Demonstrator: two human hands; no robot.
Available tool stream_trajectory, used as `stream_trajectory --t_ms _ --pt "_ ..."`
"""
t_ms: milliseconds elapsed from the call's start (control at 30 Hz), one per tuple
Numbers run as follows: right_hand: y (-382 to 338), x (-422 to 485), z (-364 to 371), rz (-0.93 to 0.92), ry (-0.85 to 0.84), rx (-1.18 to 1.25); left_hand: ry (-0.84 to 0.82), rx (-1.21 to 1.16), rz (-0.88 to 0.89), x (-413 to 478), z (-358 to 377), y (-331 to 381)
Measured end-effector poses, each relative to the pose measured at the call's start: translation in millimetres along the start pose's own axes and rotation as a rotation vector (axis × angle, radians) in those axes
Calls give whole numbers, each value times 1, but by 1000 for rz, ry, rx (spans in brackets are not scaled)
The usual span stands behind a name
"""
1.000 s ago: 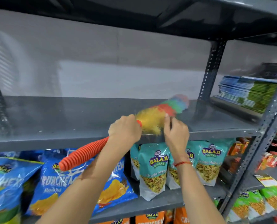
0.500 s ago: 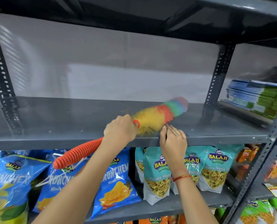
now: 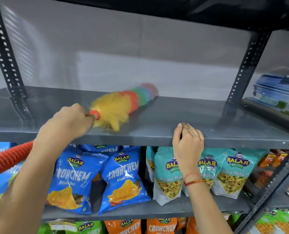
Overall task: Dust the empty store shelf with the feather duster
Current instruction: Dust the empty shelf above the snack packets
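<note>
left hand [image 3: 71, 121] is wrapped tight around the feather duster [image 3: 118, 107] right at the collar where the orange ribbed handle [image 3: 7, 159] meets the fluffy head. fingers fully curled, no gap visible. the handle sticks out back down past the forearm toward the lower left and runs out of frame. the head lies flat on the empty shelf [image 3: 157, 115], left of centre, yellow end near the front lip, tip angled toward the back wall.

right hand [image 3: 187, 142] is off the duster, well apart from it. fingers bent and hooked over the shelf's front edge, holding only the lip, looks like bracing.

risks, judged from this frame: the trailing handle could knock the blue chip bags [image 3: 96, 178] on the tier below on a wide swing. dust pushed forward over the lip would land on the teal snack bags [image 3: 224, 173]. a stroke far right could hit the upright post [image 3: 245, 65].

hard to read: the duster head is motion-blurred, tip colours smeared. the shelf's far left and right ends are cut off. can't see any dust. the stack of blue booklets [image 3: 279, 93] in the next bay is cropped.
</note>
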State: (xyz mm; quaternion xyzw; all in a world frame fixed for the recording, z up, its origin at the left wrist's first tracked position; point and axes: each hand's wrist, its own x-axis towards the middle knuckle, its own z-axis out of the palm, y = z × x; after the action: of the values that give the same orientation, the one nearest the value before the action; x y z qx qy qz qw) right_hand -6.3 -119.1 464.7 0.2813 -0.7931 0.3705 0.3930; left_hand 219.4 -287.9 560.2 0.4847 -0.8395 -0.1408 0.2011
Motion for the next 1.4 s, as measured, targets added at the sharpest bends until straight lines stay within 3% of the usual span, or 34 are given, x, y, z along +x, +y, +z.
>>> stream_trajectory --t_ms 233,733,867,967,1100,1167,1267,1333,1400 --pt "3 0 6 -22 66 -19 -174 -192 154 -20 36 29" --pt "-2 0 5 48 4 -28 -50 -83 -37 -5 18 -32" --pt "-25 2 4 103 -18 -18 146 110 103 -20 11 -49" --pt "-66 -5 7 13 -34 84 242 198 248 -24 12 -45" --pt "-120 -21 13 -192 -149 237 147 163 382 -26 18 -41" --pt "-138 -29 17 -234 -191 268 38 94 341 -26 11 -44" --pt "-149 -33 21 -236 -223 254 -54 20 105 -20 -10 -54" --pt "-153 -32 22 -221 -242 245 84 109 1 -23 -24 -60" --pt "-155 -32 21 -211 -245 247 288 210 52 -30 -28 -65"
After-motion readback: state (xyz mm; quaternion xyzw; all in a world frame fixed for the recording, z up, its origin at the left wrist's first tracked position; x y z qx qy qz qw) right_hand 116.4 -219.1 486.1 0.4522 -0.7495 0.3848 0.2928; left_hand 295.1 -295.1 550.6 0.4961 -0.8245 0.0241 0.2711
